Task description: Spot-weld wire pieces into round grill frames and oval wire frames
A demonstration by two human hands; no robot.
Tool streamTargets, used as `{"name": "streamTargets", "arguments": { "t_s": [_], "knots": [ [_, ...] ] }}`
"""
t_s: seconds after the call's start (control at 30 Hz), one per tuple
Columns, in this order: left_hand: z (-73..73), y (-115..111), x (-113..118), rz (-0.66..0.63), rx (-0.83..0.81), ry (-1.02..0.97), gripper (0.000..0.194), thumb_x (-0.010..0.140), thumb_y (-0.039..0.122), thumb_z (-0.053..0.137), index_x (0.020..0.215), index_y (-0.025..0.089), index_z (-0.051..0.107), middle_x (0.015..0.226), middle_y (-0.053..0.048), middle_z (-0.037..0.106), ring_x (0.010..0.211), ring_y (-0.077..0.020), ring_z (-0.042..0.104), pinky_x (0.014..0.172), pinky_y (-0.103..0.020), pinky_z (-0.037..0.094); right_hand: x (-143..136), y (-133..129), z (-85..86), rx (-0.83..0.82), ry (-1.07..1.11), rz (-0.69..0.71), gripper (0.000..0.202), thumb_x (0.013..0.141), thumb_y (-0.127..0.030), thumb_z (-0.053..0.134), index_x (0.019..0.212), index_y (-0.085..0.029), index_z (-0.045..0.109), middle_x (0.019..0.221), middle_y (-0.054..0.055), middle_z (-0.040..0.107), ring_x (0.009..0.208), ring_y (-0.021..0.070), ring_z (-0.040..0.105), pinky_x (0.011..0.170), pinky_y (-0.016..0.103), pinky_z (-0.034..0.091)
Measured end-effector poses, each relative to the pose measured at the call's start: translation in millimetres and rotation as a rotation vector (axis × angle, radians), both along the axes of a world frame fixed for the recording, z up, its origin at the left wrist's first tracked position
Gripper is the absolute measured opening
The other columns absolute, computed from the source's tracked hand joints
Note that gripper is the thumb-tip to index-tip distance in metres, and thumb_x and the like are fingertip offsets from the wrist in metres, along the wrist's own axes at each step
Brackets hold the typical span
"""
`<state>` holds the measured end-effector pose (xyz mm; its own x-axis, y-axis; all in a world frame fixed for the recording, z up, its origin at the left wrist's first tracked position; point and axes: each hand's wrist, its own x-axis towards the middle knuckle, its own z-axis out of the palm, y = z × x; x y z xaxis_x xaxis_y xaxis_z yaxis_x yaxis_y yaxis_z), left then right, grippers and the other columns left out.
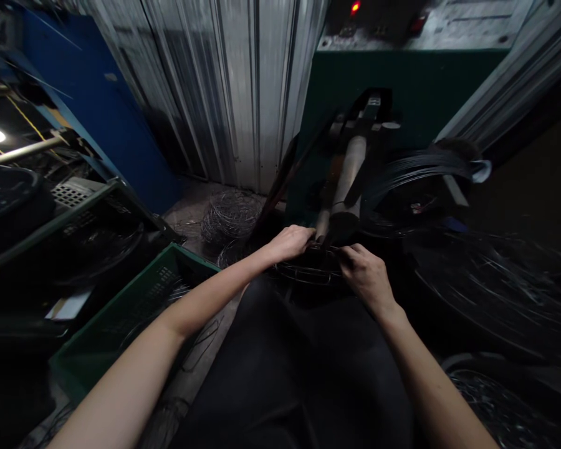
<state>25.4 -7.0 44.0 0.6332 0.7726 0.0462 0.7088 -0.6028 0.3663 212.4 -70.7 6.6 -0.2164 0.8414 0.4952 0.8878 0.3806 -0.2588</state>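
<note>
My left hand (pixel 292 242) and my right hand (pixel 365 269) are closed, fingers pinched, on either side of a thin metal wire frame (pixel 308 272). The frame spans the gap between them, above my dark-covered lap. Its exact shape is lost in the shadow. Right behind it are the lower ends of the pale cylindrical arms (pixel 350 168) of a green machine (pixel 411 81). My left fingertips are close beside the lower arm end; whether they touch it I cannot tell.
A tangled heap of wire (pixel 229 218) lies on the floor by the corrugated metal wall (pixel 247 93). To the left stands a green crate (pixel 116 318) with wire pieces inside. Coiled wire (pixel 416 174) and a dark tub of small metal pieces (pixel 490 399) are on the right.
</note>
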Motion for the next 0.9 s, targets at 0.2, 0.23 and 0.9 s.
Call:
{"name": "streamTargets", "arguments": {
  "t_s": [0.2,0.23,0.9],
  "knots": [
    [-0.2,3,-1,0.025,-0.057,-0.014,0.020,0.088,0.025,0.048,0.099,0.014,0.060,0.096,-0.012,0.067,0.093,-0.0245,0.063,0.074,-0.028,0.047,-1,4,-0.2,-0.017,-0.020,-0.027,0.034,0.092,-0.035,0.037,0.082,-0.019,0.065,0.077,0.007,0.059,0.062,0.0159,0.053,0.051,0.027,0.034],
    [-0.3,4,-1,0.025,-0.057,-0.014,0.020,0.087,0.025,0.048,0.099,0.014,0.060,0.096,-0.012,0.067,0.093,-0.0243,0.063,0.075,-0.028,0.047,-1,5,-0.3,-0.018,-0.022,-0.028,0.034,0.092,-0.035,0.037,0.082,-0.019,0.066,0.077,0.007,0.059,0.062,0.0160,0.053,0.051,0.027,0.034],
    [-7.9,13,-5,0.005,-0.036,-0.058,0.022,0.088,0.029,0.049,0.097,0.013,0.061,0.092,-0.008,0.066,0.083,-0.0187,0.061,0.073,-0.025,0.044,75,-18,-23.5,-0.091,0.246,-0.146,0.019,0.084,-0.036,0.050,0.088,-0.022,0.063,0.086,0.006,0.066,0.077,0.0205,0.062,0.072,0.034,0.048]
  ]
}}
